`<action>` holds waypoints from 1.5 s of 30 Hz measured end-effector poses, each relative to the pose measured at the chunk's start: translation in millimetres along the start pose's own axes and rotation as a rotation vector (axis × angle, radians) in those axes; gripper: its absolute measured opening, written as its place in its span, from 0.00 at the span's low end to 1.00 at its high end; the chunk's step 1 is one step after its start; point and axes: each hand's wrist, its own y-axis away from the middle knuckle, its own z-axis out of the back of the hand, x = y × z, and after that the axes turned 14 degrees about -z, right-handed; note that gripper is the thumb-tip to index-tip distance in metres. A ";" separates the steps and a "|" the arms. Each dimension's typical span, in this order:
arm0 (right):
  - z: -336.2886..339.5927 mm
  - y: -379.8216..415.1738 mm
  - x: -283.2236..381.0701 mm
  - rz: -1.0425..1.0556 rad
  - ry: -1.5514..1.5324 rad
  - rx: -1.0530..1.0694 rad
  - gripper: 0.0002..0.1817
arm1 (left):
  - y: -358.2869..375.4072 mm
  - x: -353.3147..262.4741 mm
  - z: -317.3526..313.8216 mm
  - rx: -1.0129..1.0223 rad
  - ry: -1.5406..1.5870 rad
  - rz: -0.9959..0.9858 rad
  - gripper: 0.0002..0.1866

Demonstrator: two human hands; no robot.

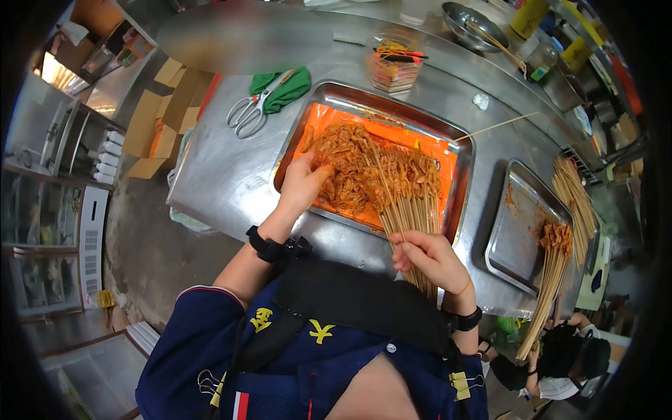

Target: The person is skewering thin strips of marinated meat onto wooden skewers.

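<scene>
Under my camera is a grey metal table (217, 168). On it lies a rectangular steel tray (470, 168), and inside is a pile of red-sauced food slices (346, 157). My left hand (302, 185) touches this pile with bent fingers; whether they pinch a slice, I cannot tell. My right hand (432, 260) pinches thin wooden skewers (394, 210) beside the tray's near edge.

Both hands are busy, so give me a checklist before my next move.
1. Left hand at the sauced pieces: ok.
2. Right hand gripping sticks: ok.
3. Pieces secure on those sticks: cannot tell.
4. Large tray rim free of strays: not ok, a loose stick reaches over it.
5. Scissors outside the large tray: ok, partly on the green cloth.
6. Skewers wholly inside the small tray: not ok, their ends overhang.
</scene>
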 end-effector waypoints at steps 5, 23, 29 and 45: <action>14.1 12.0 -0.2 -0.131 -0.079 0.037 0.14 | 7.0 10.0 -15.7 -0.035 -0.029 -0.117 0.12; 28.5 -16.6 80.5 0.194 -0.488 0.085 0.19 | 18.4 19.5 -19.6 -0.116 0.136 -0.190 0.12; 129.8 -32.4 97.8 0.270 0.840 -0.882 0.07 | 20.6 26.8 -15.2 -0.132 0.143 -0.218 0.11; 201.8 -102.5 58.4 0.134 1.526 -1.117 0.06 | 21.6 39.6 -15.8 -0.187 -0.004 -0.266 0.07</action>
